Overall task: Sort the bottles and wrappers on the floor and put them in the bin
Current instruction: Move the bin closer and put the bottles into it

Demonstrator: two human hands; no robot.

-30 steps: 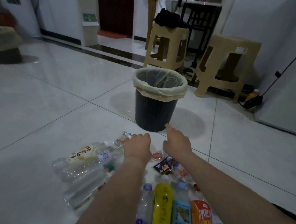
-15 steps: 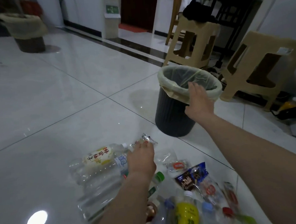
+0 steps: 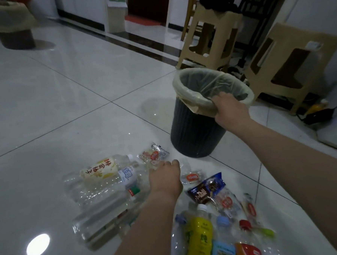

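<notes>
Head view: right hand point(image 3: 229, 110) grips the near rim of the lined black bin point(image 3: 193, 133), fingers hooked over the edge; left hand point(image 3: 164, 178) rests knuckles-up on clear snack wrappers point(image 3: 154, 154), fingertips hidden, cannot tell if it pinches one; clear bottles point(image 3: 100, 189) lie flat left of it; yellow bottle point(image 3: 198, 237) and dark ice-cream wrapper point(image 3: 206, 189) lie to its right on the tiled floor point(image 3: 65, 113), near the bin.
</notes>
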